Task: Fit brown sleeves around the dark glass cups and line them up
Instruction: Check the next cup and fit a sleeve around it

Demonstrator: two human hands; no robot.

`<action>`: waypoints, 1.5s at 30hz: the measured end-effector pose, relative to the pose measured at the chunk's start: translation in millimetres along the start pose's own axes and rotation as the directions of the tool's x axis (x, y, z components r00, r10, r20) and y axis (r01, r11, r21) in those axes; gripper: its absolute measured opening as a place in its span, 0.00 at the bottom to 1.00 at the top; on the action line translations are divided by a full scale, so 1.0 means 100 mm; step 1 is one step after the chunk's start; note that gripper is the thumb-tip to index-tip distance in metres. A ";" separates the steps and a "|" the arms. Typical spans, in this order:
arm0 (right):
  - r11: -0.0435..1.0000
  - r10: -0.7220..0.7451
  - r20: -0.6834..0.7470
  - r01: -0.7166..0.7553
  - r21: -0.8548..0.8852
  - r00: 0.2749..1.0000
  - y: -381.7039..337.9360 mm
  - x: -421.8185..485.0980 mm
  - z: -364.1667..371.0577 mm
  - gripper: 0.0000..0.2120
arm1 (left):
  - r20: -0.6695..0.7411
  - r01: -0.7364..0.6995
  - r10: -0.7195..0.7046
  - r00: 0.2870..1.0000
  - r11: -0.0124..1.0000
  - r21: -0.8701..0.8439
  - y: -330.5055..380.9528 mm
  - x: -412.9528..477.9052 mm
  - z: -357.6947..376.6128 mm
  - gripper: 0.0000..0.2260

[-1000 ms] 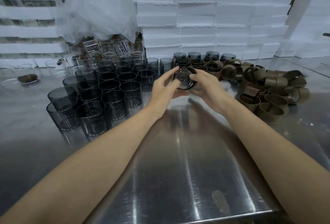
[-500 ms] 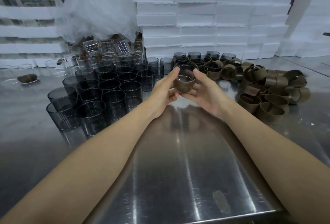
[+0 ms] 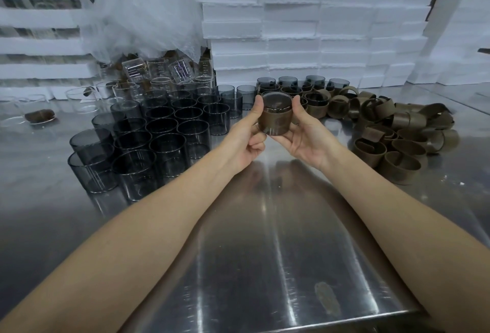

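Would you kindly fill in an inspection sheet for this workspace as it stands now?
Surface: steel table, shiny; brown smear near the front edge.
Job's things: sleeved cup held upright; bare dark cups massed left; finished cups behind; loose sleeves heaped right.
Clutter: clear glassware and plastic wrap, back left.
Grips: left hand and right hand both hold the sleeved cup, thumbs up its sides.
Cables: nothing seen.
Surroundings: stacked white foam boxes.

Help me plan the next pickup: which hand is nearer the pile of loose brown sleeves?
Right. The right hand holds the right side of the sleeved cup, with the pile of sleeves to its right; the left hand holds the cup's left side, farther off.
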State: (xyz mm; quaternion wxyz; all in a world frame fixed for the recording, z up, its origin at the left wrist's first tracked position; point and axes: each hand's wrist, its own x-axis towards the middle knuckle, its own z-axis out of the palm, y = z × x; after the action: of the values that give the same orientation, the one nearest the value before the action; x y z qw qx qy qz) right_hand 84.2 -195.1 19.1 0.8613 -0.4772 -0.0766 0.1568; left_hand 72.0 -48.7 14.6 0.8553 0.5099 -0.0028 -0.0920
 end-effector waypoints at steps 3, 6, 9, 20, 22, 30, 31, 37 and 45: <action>0.999 0.013 -0.017 -0.012 0.037 1.000 0.01 0.00 0.03 0.22 | -0.005 0.002 -0.002 1.000 1.000 -0.023 0.00 0.01 0.00 0.17; 0.996 0.017 -0.014 -0.016 0.087 1.000 0.01 0.01 0.05 0.21 | -0.001 -0.005 0.005 1.000 0.998 -0.063 0.00 0.02 0.00 0.17; 0.994 0.010 0.007 -0.010 0.112 1.000 0.02 0.03 0.06 0.20 | 0.009 -0.013 0.014 1.000 0.996 -0.086 -0.01 0.04 -0.02 0.17; 0.863 -0.220 0.078 0.231 -0.448 0.972 0.07 0.03 -0.01 0.28 | -0.054 -0.256 0.258 0.965 0.966 0.037 -0.10 0.09 -0.10 0.18; 0.760 -0.289 0.062 0.269 -0.592 0.955 0.09 0.04 -0.01 0.24 | -0.057 -0.273 0.279 0.959 0.957 0.097 -0.10 0.08 -0.11 0.21; 0.983 -0.178 -0.057 0.181 0.042 0.982 0.04 0.04 -0.08 0.18 | -0.088 -0.400 0.496 0.864 0.782 0.478 -0.11 0.09 -0.08 0.23; 0.979 -0.139 -0.051 0.145 0.140 0.989 0.04 0.03 -0.08 0.21 | -0.028 -0.385 0.456 0.889 0.781 0.492 -0.12 0.10 -0.09 0.25; 0.999 -0.001 0.067 0.004 -0.052 0.998 0.11 0.01 0.00 0.23 | 0.075 -0.456 0.498 0.864 0.712 0.534 -0.16 0.11 -0.09 0.35; 0.750 -0.363 0.092 0.350 -0.562 0.927 0.16 0.04 -0.04 0.26 | 0.095 -0.517 0.662 0.744 0.479 0.709 -0.18 0.16 -0.15 0.30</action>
State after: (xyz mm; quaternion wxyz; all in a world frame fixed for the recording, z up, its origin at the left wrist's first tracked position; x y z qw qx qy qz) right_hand 85.8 -188.5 3.4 0.6941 -0.6901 -0.1995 -0.0457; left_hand 86.8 -46.2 -9.6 0.5710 0.7655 -0.1306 0.2663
